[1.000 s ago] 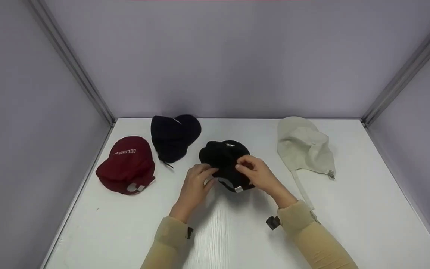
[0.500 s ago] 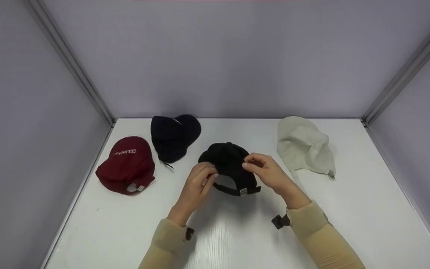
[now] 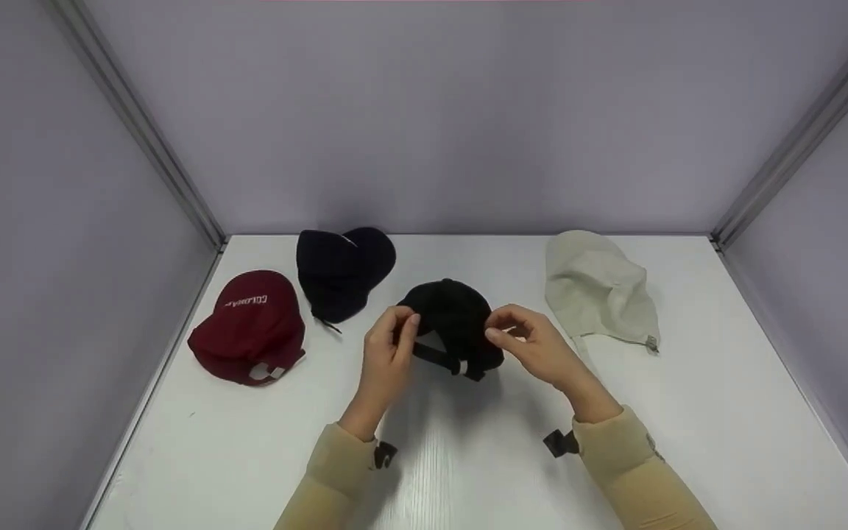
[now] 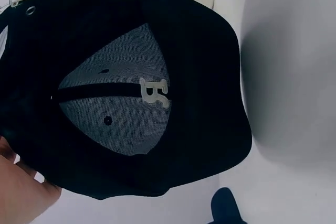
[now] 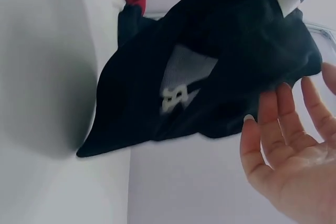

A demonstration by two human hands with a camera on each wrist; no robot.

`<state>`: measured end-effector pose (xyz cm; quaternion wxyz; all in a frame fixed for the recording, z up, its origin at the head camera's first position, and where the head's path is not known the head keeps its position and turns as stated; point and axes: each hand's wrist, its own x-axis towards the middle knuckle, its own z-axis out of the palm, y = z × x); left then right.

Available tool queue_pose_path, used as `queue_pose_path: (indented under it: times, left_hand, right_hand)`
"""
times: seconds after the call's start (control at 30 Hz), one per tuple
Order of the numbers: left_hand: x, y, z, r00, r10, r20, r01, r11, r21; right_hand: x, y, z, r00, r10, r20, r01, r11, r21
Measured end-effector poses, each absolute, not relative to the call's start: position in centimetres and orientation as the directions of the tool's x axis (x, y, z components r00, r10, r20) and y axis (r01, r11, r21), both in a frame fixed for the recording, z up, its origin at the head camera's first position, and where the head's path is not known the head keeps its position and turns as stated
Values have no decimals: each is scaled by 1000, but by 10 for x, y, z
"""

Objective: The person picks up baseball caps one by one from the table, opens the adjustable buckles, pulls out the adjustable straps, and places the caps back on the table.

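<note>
A black baseball cap point(image 3: 453, 309) is held up in the middle, its rear strap and white tag towards me. My left hand point(image 3: 389, 353) pinches its left rear edge between thumb and fingers. My right hand point(image 3: 534, 346) holds the right side, thumb outside and fingers at the edge. In the left wrist view, the underside of the cap point(image 4: 205, 77) shows a mesh lining and a pale letter-like stitched mark, with the left hand point(image 4: 26, 192) at the lower left. The right wrist view shows the right hand point(image 5: 294, 145) with fingertips at the cap's edge.
A dark red cap point(image 3: 255, 324) with white lettering lies at the left on the white table point(image 3: 247, 456). Behind it sits a navy cap point(image 3: 339, 272). To the right is a cream cap point(image 3: 601, 287) with a long strap. Grey panels point(image 3: 468, 118) enclose the table.
The black cap, crumpled earlier, now has a rounded crown and has turned slightly. My left hand has rotated with its thumb up at the edge; my right hand has moved a little rightward.
</note>
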<state>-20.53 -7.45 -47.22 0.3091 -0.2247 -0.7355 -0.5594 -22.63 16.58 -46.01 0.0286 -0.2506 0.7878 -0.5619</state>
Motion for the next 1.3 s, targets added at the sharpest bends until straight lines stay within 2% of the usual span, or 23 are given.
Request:
queue_pose_path:
  times: [0.2, 0.47, 0.6, 0.83, 1.03, 1.17, 1.3]
  left_hand:
    - [-199, -73, -456, -707, -67, 704, 669, 261, 696]
    - [-198, -73, -456, -715, -59, 697, 665, 248, 704]
    - [-198, -74, -458, -708, -31, 705, 679, 246, 692]
    - [-202, -79, -463, -658, -8, 753, 722, 278, 634]
    - [-216, -82, -483, -671, 18, 741, 710, 303, 635]
    - [-223, -82, -494, -679, 14, 734, 699, 317, 641]
    - [-225, -81, -489, -663, 26, 748, 708, 346, 616]
  right_hand:
    - [-221, 171, -474, -840, -409, 356, -498, 322, -805]
    - [-207, 155, -457, -807, -411, 424, -574, 381, -724]
    - [-209, 151, -456, -792, -419, 445, -594, 355, -722]
    - [-211, 157, -454, -770, -420, 480, -606, 248, -756]
    - [-212, 160, -445, -731, -420, 537, -641, 154, -752]
    - [-212, 159, -441, -747, -395, 534, -620, 125, -775]
    - [-218, 159, -448, -808, -320, 494, -556, 140, -819]
